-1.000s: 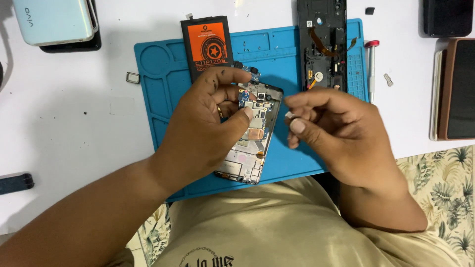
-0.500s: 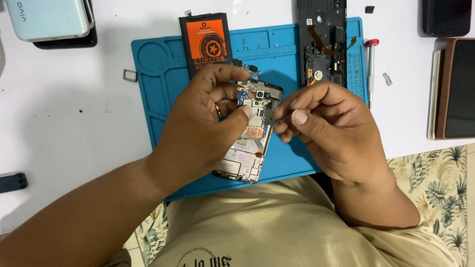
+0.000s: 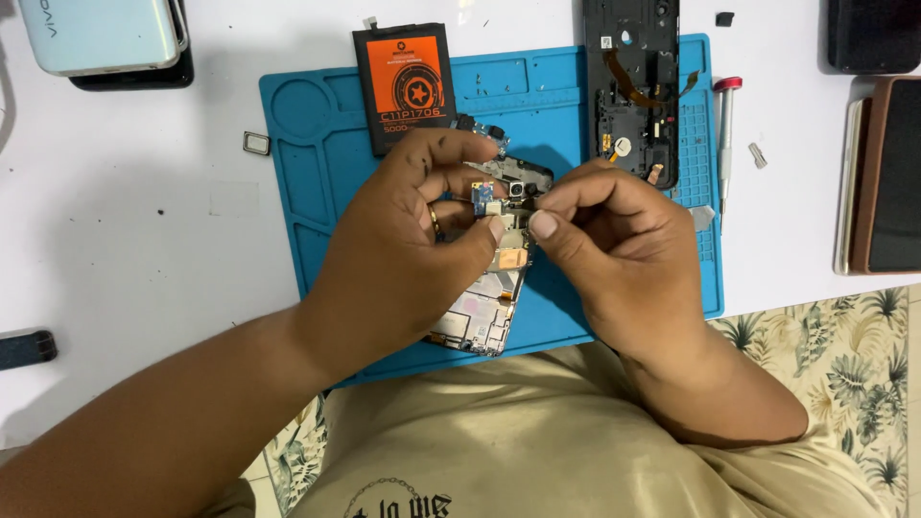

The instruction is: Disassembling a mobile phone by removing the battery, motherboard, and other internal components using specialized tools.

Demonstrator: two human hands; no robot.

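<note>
An opened phone frame point(image 3: 484, 312) with bare circuit boards is held over a blue work mat point(image 3: 326, 182). My left hand point(image 3: 403, 249) grips it from the left, thumb pressed on its middle, a ring on one finger. My right hand point(image 3: 624, 249) is at the frame's upper right edge, thumb and fingertips pinched together at a small part near the camera module point(image 3: 518, 189). Whatever the fingertips pinch is too small to make out.
A black and orange battery point(image 3: 403, 86) lies on the mat's top. A black phone back shell point(image 3: 633, 77) and a red-capped screwdriver point(image 3: 726, 144) sit at the right. A pale phone point(image 3: 101, 34), a small metal tray point(image 3: 256, 144) and stacked devices point(image 3: 887, 173) rest on the white table.
My right hand has moved left, from apart at the phone's right side to touching its upper edge. The left hand keeps its grip with little shift.
</note>
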